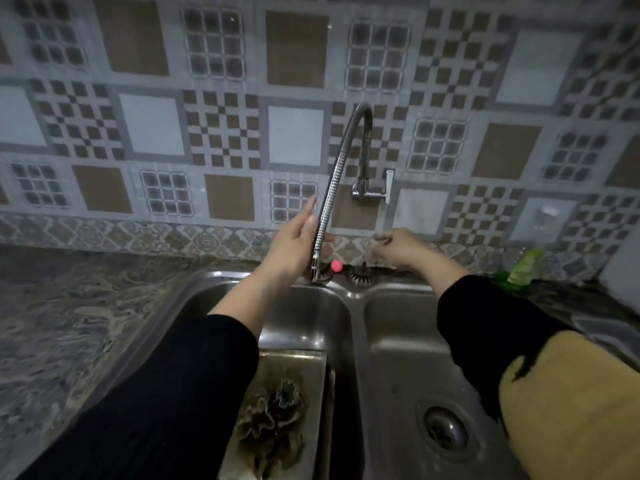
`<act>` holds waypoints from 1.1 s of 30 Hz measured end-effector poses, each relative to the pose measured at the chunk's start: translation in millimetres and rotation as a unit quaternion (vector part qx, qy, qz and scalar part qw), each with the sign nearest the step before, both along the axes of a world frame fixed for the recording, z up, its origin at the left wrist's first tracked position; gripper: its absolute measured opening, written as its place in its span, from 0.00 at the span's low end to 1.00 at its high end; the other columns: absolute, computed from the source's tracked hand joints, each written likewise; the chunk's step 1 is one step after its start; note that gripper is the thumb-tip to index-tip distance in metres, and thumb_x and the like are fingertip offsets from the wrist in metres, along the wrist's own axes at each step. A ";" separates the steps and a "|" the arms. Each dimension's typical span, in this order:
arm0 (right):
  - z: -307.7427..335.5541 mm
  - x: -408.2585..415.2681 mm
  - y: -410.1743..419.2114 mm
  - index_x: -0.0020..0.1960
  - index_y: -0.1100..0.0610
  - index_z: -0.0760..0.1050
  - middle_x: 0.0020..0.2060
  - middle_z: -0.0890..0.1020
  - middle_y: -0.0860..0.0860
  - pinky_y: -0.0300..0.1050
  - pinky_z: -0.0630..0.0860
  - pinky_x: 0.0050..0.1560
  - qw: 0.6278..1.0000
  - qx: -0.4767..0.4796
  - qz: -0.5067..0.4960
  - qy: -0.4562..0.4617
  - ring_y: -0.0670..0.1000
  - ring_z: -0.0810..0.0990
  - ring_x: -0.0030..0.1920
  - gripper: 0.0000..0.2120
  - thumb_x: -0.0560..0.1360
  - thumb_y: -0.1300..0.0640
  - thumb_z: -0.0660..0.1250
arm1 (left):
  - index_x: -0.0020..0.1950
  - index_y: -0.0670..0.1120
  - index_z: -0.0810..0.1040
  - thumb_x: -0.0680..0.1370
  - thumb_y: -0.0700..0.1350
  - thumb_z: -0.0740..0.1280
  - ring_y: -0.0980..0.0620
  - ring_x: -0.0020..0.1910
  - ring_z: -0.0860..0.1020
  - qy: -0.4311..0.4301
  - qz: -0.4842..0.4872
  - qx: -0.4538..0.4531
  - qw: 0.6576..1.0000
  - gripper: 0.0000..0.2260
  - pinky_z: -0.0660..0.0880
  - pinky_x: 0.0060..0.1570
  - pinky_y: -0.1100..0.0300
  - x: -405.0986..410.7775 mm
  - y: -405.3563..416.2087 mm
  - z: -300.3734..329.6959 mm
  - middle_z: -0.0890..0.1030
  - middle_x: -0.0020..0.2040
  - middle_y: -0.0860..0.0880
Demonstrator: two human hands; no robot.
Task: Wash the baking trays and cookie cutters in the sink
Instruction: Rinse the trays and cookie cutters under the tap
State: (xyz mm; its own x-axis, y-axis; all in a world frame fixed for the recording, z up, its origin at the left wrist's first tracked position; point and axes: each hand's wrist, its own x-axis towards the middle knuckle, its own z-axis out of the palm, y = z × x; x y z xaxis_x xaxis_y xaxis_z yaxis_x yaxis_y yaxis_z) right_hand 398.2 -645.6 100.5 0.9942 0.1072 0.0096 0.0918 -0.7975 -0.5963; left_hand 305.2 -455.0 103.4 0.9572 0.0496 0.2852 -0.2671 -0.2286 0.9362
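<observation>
A steel baking tray (311, 372) lies in the left basin of the double sink (356, 341), with several dirty flower-shaped cookie cutters (273, 417) piled in it. A flexible metal faucet spout (332, 188) curves down from the wall tap (367, 190) over the left basin. My left hand (294, 244) holds the spout near its lower end, fingers straight along it. My right hand (398, 245) hovers below the tap lever (389, 185), fingers loosely curled and holding nothing. No water runs.
The right basin has an open drain (446, 431). A green bottle (519, 271) stands on the counter at the right. A small pink object (336, 266) sits behind the sink. Marbled countertop (69, 323) spreads to the left. Patterned tiles cover the wall.
</observation>
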 end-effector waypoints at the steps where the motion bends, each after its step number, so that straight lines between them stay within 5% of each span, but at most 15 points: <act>1: 6.2 14.5 -2.5 0.70 0.56 0.70 0.68 0.73 0.55 0.44 0.68 0.63 1.000 0.016 -0.015 -0.010 0.56 0.74 0.64 0.22 0.77 0.53 0.65 | 0.76 0.57 0.58 0.84 0.48 0.52 0.50 0.42 0.82 0.004 -0.031 -0.025 0.999 0.20 0.80 0.43 0.59 0.3 -3.5 1.1 0.81 0.47 0.46; 3: 16.3 39.7 -6.1 0.72 0.57 0.67 0.69 0.72 0.55 0.45 0.70 0.61 0.998 0.049 -0.040 -0.026 0.57 0.74 0.64 0.22 0.79 0.53 0.63 | 0.76 0.56 0.60 0.84 0.43 0.53 0.55 0.30 0.78 -0.008 -0.063 -0.068 0.996 0.20 0.77 0.32 0.62 -1.2 -7.9 0.3 0.76 0.36 0.46; 8: 27.3 95.1 -3.3 0.73 0.58 0.63 0.66 0.74 0.57 0.45 0.70 0.45 0.987 0.118 -0.094 -0.051 0.54 0.75 0.47 0.21 0.81 0.56 0.57 | 0.74 0.58 0.63 0.84 0.42 0.54 0.58 0.27 0.75 -0.017 -0.066 -0.090 0.994 0.20 0.73 0.29 0.65 6.7 -5.3 -6.5 0.71 0.33 0.47; 12: 33.3 131.9 9.3 0.67 0.58 0.69 0.60 0.76 0.56 0.48 0.72 0.55 0.968 0.204 -0.121 -0.081 0.56 0.75 0.56 0.16 0.80 0.59 0.56 | 0.72 0.59 0.63 0.84 0.41 0.54 0.58 0.27 0.73 -0.016 -0.064 -0.106 0.992 0.19 0.72 0.29 0.66 22.6 -6.3 -19.7 0.72 0.28 0.52; 18: 26.9 154.9 8.4 0.52 0.57 0.72 0.45 0.78 0.53 0.48 0.78 0.52 0.929 0.315 -0.154 -0.118 0.53 0.78 0.45 0.06 0.79 0.62 0.57 | 0.73 0.58 0.62 0.83 0.42 0.55 0.57 0.28 0.71 -0.002 -0.069 -0.109 0.992 0.20 0.72 0.29 0.65 36.4 -3.4 -28.8 0.73 0.26 0.56; 20: 26.2 143.8 7.4 0.48 0.56 0.71 0.43 0.78 0.52 0.41 0.75 0.44 0.931 0.303 -0.147 -0.144 0.50 0.77 0.43 0.06 0.80 0.63 0.57 | 0.72 0.60 0.62 0.83 0.43 0.55 0.56 0.28 0.71 0.004 -0.072 -0.111 0.991 0.20 0.72 0.29 0.64 37.4 -3.7 -28.9 0.73 0.26 0.56; 23: 15.2 125.4 -0.1 0.40 0.53 0.71 0.48 0.81 0.53 0.41 0.73 0.49 0.944 0.227 -0.126 -0.202 0.51 0.78 0.49 0.10 0.78 0.64 0.59 | 0.66 0.65 0.63 0.83 0.43 0.55 0.55 0.28 0.71 0.005 -0.075 -0.117 0.990 0.18 0.71 0.28 0.65 34.9 -6.3 -27.8 0.73 0.26 0.56; 27: -12.1 106.1 -11.9 0.51 0.58 0.77 0.56 0.81 0.55 0.25 0.68 0.47 0.957 0.175 -0.076 -0.220 0.50 0.78 0.56 0.09 0.78 0.66 0.60 | 0.66 0.65 0.62 0.83 0.44 0.55 0.56 0.27 0.72 0.007 -0.064 -0.109 0.992 0.18 0.72 0.28 0.64 30.2 -8.5 -24.6 0.73 0.27 0.54; 33: -6.3 68.8 -3.5 0.68 0.58 0.69 0.62 0.76 0.58 0.43 0.70 0.55 0.977 0.045 -0.051 -0.201 0.59 0.75 0.60 0.16 0.80 0.60 0.59 | 0.73 0.59 0.63 0.84 0.44 0.54 0.60 0.26 0.73 0.010 -0.048 -0.100 0.994 0.19 0.73 0.32 0.62 24.7 -12.0 -23.0 0.71 0.31 0.51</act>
State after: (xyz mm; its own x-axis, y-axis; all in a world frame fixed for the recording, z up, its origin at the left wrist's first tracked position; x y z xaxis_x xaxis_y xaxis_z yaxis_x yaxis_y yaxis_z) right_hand 467.0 -649.0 94.2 0.9135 -0.0118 0.4068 0.2557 -0.7609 -0.5963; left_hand 329.9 -467.0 80.4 0.9657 0.0122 0.2592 -0.2591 -0.0126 0.9658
